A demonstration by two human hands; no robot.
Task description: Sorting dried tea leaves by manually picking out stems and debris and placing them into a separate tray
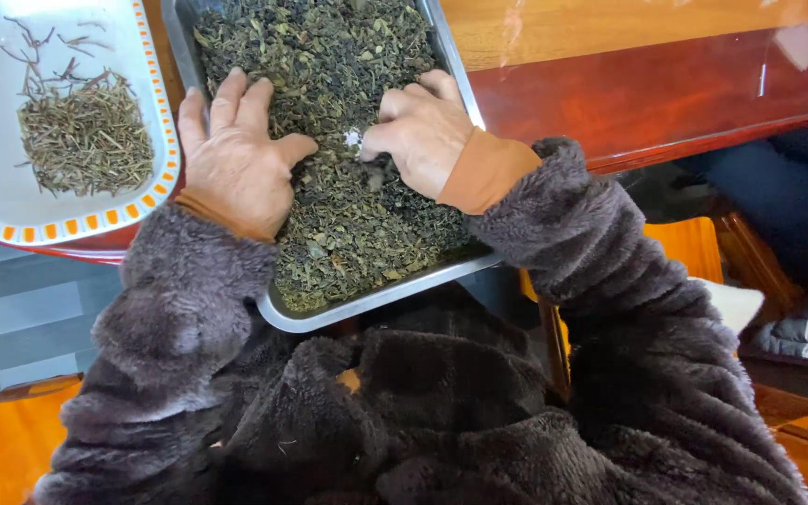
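A metal tray (pixel 378 295) holds a thick layer of dried dark green tea leaves (pixel 329 56). My left hand (pixel 234 154) lies flat on the leaves at the tray's left side, fingers spread. My right hand (pixel 420 129) rests on the leaves at the tray's right side with its fingers curled and pinched together on a small bit among the leaves; what it pinches is too small to tell. Both arms wear dark fuzzy sleeves with orange cuffs.
A white dish with an orange patterned rim (pixel 163 140) sits to the left, holding a pile of thin brown stems (pixel 84 131). The red-brown wooden table (pixel 666 93) extends right. Orange chairs (pixel 689 245) and a grey tiled floor (pixel 21 323) lie below.
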